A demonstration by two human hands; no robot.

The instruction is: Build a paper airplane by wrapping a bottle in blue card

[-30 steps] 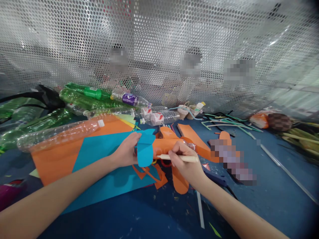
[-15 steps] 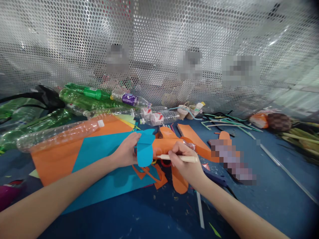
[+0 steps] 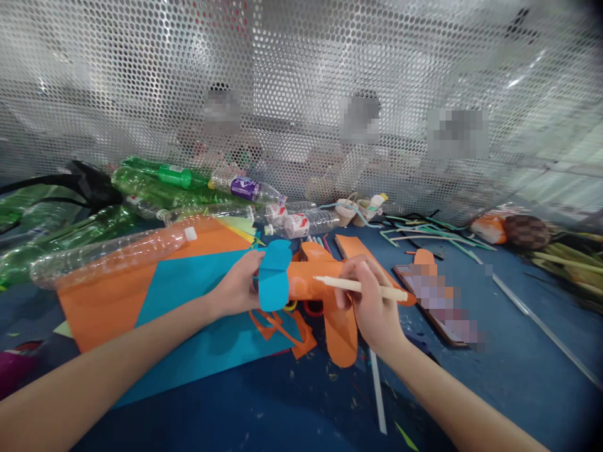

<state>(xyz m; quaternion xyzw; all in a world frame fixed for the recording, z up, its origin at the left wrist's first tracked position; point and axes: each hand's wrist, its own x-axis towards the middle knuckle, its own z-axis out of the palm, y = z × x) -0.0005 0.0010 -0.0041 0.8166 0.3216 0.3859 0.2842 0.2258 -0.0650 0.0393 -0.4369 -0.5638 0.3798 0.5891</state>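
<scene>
A model airplane (image 3: 308,278), its body a bottle wrapped in orange paper with orange wings, lies across the middle of the table. Blue paper pieces (image 3: 274,285) stand at its left end, where my left hand (image 3: 242,282) grips the body; the fingertips are partly hidden behind the blue paper. My right hand (image 3: 374,301) is closed round a cream-coloured pen (image 3: 360,287). The pen's tip points left over the orange body; I cannot tell whether it touches. Under my left forearm lies a blue sheet (image 3: 188,351) on top of an orange sheet (image 3: 98,314).
Clear and green plastic bottles (image 3: 160,188) lie piled at the back left. A phone (image 3: 436,307) rests to the right, near thin straws (image 3: 438,229). Orange paper scraps (image 3: 304,336) lie below the airplane. A perforated metal screen (image 3: 301,75) rises behind the table, with people beyond it.
My right hand has moved right and slightly up with the pen, whose tip has left the spot beside the blue paper. My left hand has stayed on the airplane's end.
</scene>
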